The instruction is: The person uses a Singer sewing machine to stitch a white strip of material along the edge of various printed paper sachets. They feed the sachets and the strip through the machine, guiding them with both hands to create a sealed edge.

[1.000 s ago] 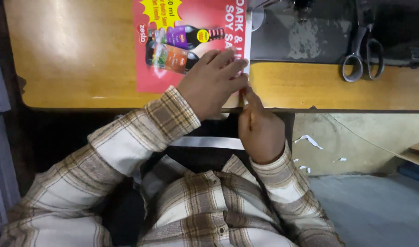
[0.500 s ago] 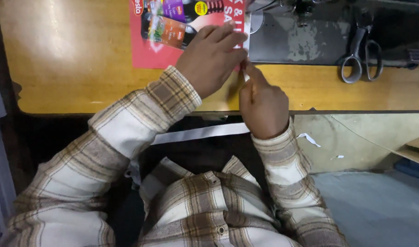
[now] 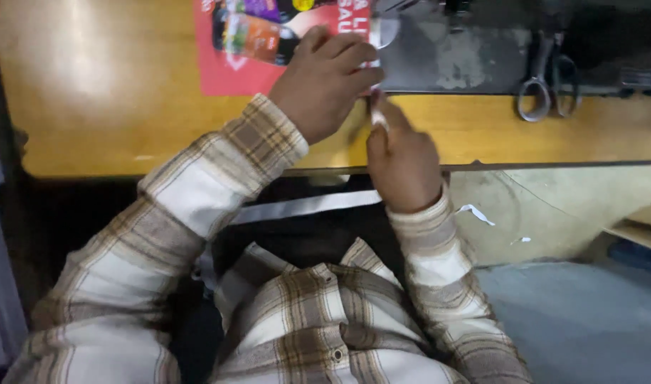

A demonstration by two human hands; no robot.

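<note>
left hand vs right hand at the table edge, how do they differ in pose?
The left hand lies flat, fingers spread, on the red printed sheet; the right hand is curled at the wooden table edge, pinching a thin white strip. The left hand sits farther onto the table; the right hand hangs over its front edge. Both wear plaid sleeves and meet at the strip.

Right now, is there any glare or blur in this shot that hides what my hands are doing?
Head view: a bright glare patch washes out the wooden table at left; the left hand and right hand are softly blurred, so the small white piece between them stays unclear.
</note>
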